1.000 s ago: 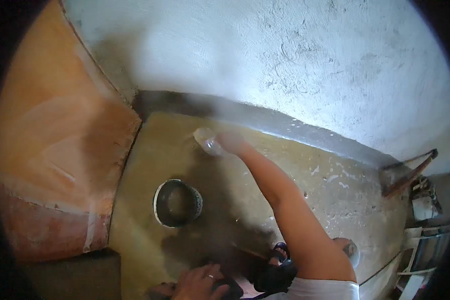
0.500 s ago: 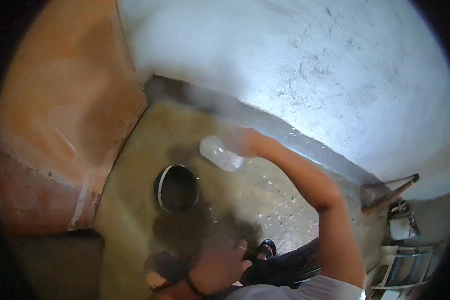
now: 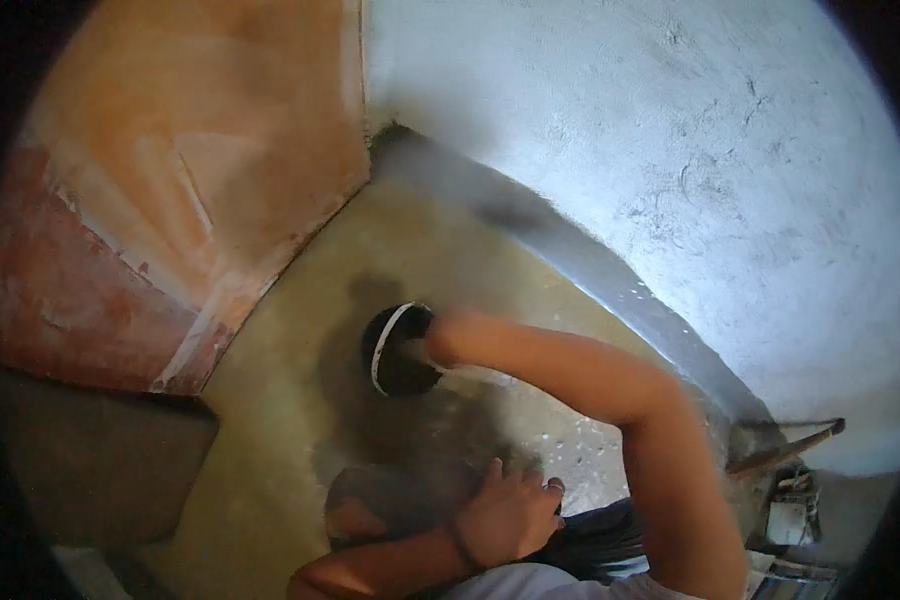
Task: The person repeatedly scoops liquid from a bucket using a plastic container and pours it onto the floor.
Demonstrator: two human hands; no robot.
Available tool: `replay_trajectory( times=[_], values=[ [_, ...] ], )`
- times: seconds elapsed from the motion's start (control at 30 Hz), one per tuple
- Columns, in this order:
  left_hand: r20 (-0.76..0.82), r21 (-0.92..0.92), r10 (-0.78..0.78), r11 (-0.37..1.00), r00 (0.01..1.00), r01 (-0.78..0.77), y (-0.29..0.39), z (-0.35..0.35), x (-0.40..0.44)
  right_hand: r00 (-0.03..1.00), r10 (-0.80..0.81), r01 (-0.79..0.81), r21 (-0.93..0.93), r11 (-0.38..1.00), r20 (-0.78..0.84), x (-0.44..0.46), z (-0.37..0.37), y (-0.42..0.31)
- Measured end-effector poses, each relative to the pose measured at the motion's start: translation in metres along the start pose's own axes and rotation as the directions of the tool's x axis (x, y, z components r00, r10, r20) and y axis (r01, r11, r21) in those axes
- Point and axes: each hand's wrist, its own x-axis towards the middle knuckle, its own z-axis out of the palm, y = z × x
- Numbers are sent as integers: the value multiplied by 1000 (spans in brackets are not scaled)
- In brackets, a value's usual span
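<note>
A dark bucket with a pale handle arching across its mouth stands on the wet floor. My right hand, closed and blurred, is at the bucket's right rim. A faint greyish see-through shape, the clear plastic container, shows inside the bucket's mouth beside that hand; most of it is hidden. My left hand wears a ring and lies over my bent knee with its fingers apart, holding nothing.
An orange-and-red wall meets a whitewashed wall in the far corner. To the right, a wooden-framed object leans near the whitewashed wall, with a pale item below it. The floor looks damp.
My right hand has come down and left with the clear plastic container, from above the floor to the bucket. My left hand has shifted slightly right over the knee. The view has turned.
</note>
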Motion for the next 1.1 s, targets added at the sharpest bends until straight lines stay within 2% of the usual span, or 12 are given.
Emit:
replay_trajectory(
  times=[0.03, 0.1, 0.17, 0.23, 0.4, 0.5, 0.63, 0.73, 0.83, 0.93, 1.0, 1.1],
  values=[
    [-3, 3, -7, 1000, 1000, 7, -5, -3, 1, 1000, -6, 6, -3, 1000, -4, 14, 2, -6],
    [384, 86, -136, 990, 913, 111, -23, -28, 8, 969, 213, -220, 43, 975, 121, 42, 8, -15],
    [196, 280, -286, 933, 938, 226, -62, -44, 5, 976, 158, -194, 258, 947, 152, 23, -7, -12],
    [-216, 148, -550, 798, 807, 584, -98, -68, -8, 997, 70, -68, -79, 995, 21, 17, -5, -20],
    [-330, 152, -709, 612, 623, 776, -181, -85, 10, 999, 42, -33, -372, 927, 14, -23, -14, -38],
    [-480, -20, -661, 666, 577, 746, -195, -91, 12, 997, 69, -70, -382, 922, -15, -19, -12, -45],
    [-560, -73, -375, 910, 738, 407, -175, -100, 6, 993, 60, -97, -427, 899, -99, -38, -28, -41],
    [-566, 57, -249, 939, 786, 338, -205, -73, 28, 839, -81, -112, -316, 942, -539, -53, -20, -20],
    [-560, 247, -60, 940, 826, 236, -194, -61, 42, 781, -115, -59, -256, 965, -613, -69, -7, -3],
    [-515, 317, 15, 932, 857, 174, -174, -60, 42, 541, -76, 114, -16, 993, -838, -68, 21, 7],
    [-476, 316, -5, 932, 879, 177, -165, -58, 48, 790, -13, -49, -84, 995, -613, -72, 35, 7],
    [-470, 203, -178, 932, 864, 302, -145, -60, 62, 813, 68, -89, -7, 996, -578, -79, 50, 12]
  ],
)
